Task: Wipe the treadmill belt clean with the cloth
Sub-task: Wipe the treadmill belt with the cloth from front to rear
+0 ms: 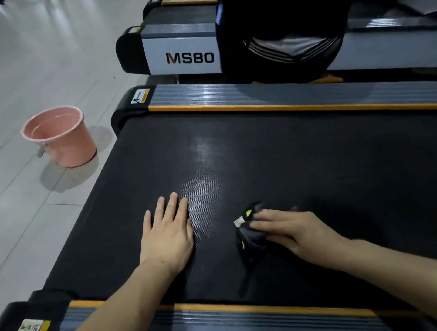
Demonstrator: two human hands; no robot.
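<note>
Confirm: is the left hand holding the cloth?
No, the left hand lies flat and bare on the belt; the right hand presses the cloth.

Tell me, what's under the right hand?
A dark cloth with yellow bits sits under the right hand, on the black treadmill belt. The fingers hide part of it.
</note>
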